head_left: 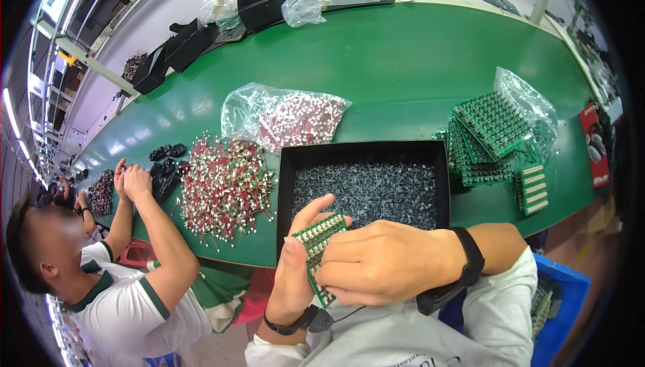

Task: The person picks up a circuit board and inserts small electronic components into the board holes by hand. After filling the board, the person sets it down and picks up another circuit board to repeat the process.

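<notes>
My left hand [293, 274] grips a green circuit board panel [314, 238] set with rows of small pale parts, holding it tilted above the near edge of a black tray [363, 144]. Over the panel's right side lies my right hand [386, 259], its fingers curled together against the rows. Whatever those fingertips pinch is hidden beneath the hand. Inside the tray is a thick layer of small dark grey pieces [373, 189]. Both wrists wear black straps.
Left of the tray lies a heap of red wires with white connectors [225, 189], below a clear bag [302, 118] of similar ones. Stacked green panels [490, 125] and a smaller stack [533, 189] stand right. A co-worker [134, 280] sits left; a blue bin [564, 300] stands lower right.
</notes>
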The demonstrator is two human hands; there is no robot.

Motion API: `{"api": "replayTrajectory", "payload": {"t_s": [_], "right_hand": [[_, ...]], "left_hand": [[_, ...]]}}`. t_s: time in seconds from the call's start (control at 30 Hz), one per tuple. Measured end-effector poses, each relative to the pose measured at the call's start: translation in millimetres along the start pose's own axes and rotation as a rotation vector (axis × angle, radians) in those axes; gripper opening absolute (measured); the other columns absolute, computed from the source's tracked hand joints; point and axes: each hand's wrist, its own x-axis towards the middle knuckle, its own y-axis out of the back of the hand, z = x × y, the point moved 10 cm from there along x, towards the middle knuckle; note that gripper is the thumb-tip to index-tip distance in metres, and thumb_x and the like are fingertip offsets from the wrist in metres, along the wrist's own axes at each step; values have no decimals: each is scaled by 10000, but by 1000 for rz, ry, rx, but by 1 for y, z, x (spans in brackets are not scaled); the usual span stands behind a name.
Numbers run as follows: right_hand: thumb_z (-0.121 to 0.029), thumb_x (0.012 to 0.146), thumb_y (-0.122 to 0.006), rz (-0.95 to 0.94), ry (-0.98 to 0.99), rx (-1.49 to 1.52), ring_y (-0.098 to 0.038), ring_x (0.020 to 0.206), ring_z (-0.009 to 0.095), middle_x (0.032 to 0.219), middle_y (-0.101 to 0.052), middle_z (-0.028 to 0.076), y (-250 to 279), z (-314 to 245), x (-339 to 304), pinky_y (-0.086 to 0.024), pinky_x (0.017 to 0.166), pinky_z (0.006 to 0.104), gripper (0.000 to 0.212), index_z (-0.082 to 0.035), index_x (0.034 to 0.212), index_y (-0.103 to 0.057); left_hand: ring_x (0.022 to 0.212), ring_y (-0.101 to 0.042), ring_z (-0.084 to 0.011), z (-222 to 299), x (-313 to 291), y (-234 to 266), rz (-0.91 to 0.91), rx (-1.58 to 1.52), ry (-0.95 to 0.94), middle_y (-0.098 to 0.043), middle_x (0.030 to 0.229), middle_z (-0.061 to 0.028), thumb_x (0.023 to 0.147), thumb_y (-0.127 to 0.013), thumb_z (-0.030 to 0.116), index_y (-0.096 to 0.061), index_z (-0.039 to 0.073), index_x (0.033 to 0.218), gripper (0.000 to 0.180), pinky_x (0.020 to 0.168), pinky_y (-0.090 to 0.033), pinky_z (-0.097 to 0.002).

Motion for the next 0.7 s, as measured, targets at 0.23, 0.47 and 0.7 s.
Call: {"api": "replayTrajectory", "payload": {"t_s": [0.23, 0.47, 0.7], "right_hand": [[-119, 787, -697, -60, -32, 6, -564, 641, 262, 741, -520, 74, -6, 5, 3, -495, 545, 364, 148, -55, 838, -573], [-132, 805, -705, -13, 47, -63, -589, 665, 232, 778, -548, 50, -11, -5, -3, -512, 533, 340, 154, -52, 906, -622], [-116, 782, -727, 12, 1, -81, -622, 716, 213, 824, -588, 44, 17, 5, 1, -518, 531, 335, 159, -59, 903, -641]], "left_hand": [[1160, -572, -233, 0, -2, -2, -49, -18, -6, -564, 1274, -204, 998, -308, 654, -368, -53, 1445, 838, 1017, -432, -351], [1156, -574, -242, 3, -2, -2, -37, 30, -16, -573, 1261, -220, 991, -298, 668, -395, -49, 1426, 845, 1013, -439, -359], [1107, -584, -206, -2, -3, 6, 6, -86, 16, -571, 1235, -156, 982, -336, 676, -400, -41, 1423, 844, 954, -471, -337]]}}
